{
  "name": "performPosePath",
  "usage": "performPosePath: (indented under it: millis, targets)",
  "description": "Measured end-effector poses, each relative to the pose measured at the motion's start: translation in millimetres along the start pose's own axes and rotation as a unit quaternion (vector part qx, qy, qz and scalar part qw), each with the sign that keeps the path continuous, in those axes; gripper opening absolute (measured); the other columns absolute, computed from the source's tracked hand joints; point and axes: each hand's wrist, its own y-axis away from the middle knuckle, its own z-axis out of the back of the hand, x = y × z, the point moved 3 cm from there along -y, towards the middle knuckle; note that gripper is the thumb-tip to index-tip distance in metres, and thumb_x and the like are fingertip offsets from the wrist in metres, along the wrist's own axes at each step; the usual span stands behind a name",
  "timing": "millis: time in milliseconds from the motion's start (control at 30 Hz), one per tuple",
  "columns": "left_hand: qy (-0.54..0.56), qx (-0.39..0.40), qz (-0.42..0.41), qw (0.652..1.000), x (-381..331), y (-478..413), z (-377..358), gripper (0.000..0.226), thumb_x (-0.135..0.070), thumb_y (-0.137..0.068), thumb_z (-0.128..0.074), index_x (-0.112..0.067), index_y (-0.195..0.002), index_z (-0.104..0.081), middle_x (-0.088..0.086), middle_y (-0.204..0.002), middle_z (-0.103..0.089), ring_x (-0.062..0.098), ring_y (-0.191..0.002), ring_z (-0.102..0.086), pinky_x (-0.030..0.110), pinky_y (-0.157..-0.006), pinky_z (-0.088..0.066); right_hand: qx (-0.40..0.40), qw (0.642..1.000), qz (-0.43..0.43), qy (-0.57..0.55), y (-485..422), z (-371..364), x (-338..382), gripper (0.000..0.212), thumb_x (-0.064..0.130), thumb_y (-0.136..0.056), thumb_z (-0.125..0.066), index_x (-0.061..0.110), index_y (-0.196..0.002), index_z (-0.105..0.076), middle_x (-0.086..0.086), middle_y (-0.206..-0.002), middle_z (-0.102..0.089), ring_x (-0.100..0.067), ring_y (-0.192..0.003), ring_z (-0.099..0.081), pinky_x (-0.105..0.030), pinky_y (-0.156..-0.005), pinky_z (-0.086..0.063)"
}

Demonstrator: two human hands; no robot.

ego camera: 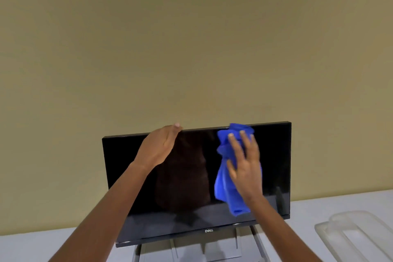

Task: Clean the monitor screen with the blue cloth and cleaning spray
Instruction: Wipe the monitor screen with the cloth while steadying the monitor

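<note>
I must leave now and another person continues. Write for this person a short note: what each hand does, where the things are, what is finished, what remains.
Left hand: open, resting on the top edge of the Dell monitor, steadying it.
Right hand: fingers spread, pressing the blue cloth flat against the right half of the screen, near the top edge.
Things: the monitor stands on a white table; a clear plastic tray lies to its right. The cleaning spray is not in view.
Done: cannot tell how much of the screen is wiped.
Left: wipe the rest of the screen, likely the left half and lower strip.
</note>
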Motion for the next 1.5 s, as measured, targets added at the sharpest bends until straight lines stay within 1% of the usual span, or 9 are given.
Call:
performPosePath:
  millis: [67,167,367,667,833,933,1167,1300,1500]
  targets:
    - [-0.044,-0.051,-0.015,0.998,17,11,20,0.098,-0.073,-0.074,0.002,-0.011,-0.114,-0.062,0.013,-0.117,-0.065,0.026,-0.117,-0.054,0.032,-0.094,-0.038,-0.069,0.984,-0.149,-0.07,-11,23,-29,0.071,0.031,-0.078,-0.046,0.018,-0.143,-0.02,-0.014,-0.15,-0.014,-0.027,-0.137,-0.017,-0.013,-0.112,-0.011]
    - [-0.108,-0.118,0.01,0.987,51,22,43,0.089,-0.059,-0.079,0.004,-0.011,-0.117,-0.062,0.014,-0.127,-0.059,0.026,-0.137,-0.033,0.041,-0.113,-0.019,-0.131,0.939,-0.293,-0.124,-19,34,-52,0.08,0.032,-0.078,-0.052,0.004,-0.144,-0.015,-0.02,-0.15,-0.011,-0.029,-0.14,-0.017,-0.03,-0.113,-0.023]
    - [-0.056,-0.13,0.043,0.989,88,30,49,0.084,-0.06,-0.081,0.006,-0.023,-0.122,-0.056,0.007,-0.136,-0.052,0.022,-0.142,-0.02,0.046,-0.117,-0.005,-0.09,0.956,-0.276,-0.048,-17,-3,-16,0.074,0.046,-0.083,-0.033,0.006,-0.144,-0.023,-0.018,-0.153,-0.015,-0.032,-0.143,-0.013,-0.039,-0.114,-0.022]
    - [-0.025,-0.156,0.028,0.987,93,33,45,0.109,-0.078,-0.067,0.018,-0.021,-0.12,-0.058,0.005,-0.13,-0.054,0.019,-0.136,-0.032,0.041,-0.116,-0.005,0.028,0.999,0.037,0.015,40,-101,141,0.059,0.034,-0.081,-0.049,0.028,-0.138,-0.034,-0.017,-0.149,-0.021,-0.032,-0.143,-0.006,-0.039,-0.113,-0.013]
    - [-0.017,-0.174,0.015,0.984,97,34,43,0.095,-0.071,-0.077,0.012,-0.022,-0.122,-0.056,0.003,-0.128,-0.055,0.016,-0.133,-0.034,0.038,-0.116,-0.005,0.14,0.94,0.299,0.091,126,-143,162,0.04,0.024,-0.086,-0.047,0.03,-0.125,-0.051,-0.01,-0.146,-0.027,-0.029,-0.139,-0.016,-0.038,-0.114,-0.015]
    - [-0.014,-0.184,0.002,0.983,98,38,42,0.082,-0.059,-0.083,0.005,-0.021,-0.123,-0.056,0.003,-0.127,-0.057,0.017,-0.133,-0.036,0.035,-0.115,-0.008,0.177,0.901,0.375,0.128,148,-138,146,0.033,0.019,-0.091,-0.041,0.032,-0.118,-0.055,-0.005,-0.142,-0.032,-0.027,-0.137,-0.018,-0.037,-0.113,-0.015]
    - [0.015,-0.199,-0.008,0.98,94,40,44,0.075,-0.048,-0.085,0.001,-0.019,-0.121,-0.058,0.004,-0.12,-0.059,0.013,-0.125,-0.04,0.032,-0.115,-0.006,-0.009,0.996,0.092,0.015,34,-57,75,0.055,0.011,-0.086,-0.044,0.029,-0.137,-0.033,-0.007,-0.146,-0.033,-0.019,-0.141,-0.019,-0.032,-0.113,-0.025]
    - [0.022,-0.202,-0.013,0.979,95,39,44,0.074,-0.048,-0.085,0.0,-0.019,-0.119,-0.059,0.004,-0.119,-0.06,0.015,-0.126,-0.04,0.038,-0.117,-0.009,-0.119,0.97,-0.192,-0.085,-16,-26,43,0.062,0.032,-0.085,-0.047,0.016,-0.142,-0.028,-0.003,-0.151,-0.03,-0.023,-0.141,-0.024,-0.039,-0.114,-0.028]
    - [0.036,-0.213,-0.016,0.976,99,38,43,0.074,-0.047,-0.085,-0.001,-0.017,-0.117,-0.061,0.005,-0.118,-0.059,0.013,-0.124,-0.041,0.039,-0.117,-0.008,-0.112,0.987,-0.107,0.038,13,-75,99,0.055,0.035,-0.085,-0.048,0.016,-0.136,-0.042,-0.017,-0.147,-0.034,-0.038,-0.136,-0.029,-0.046,-0.105,-0.031]
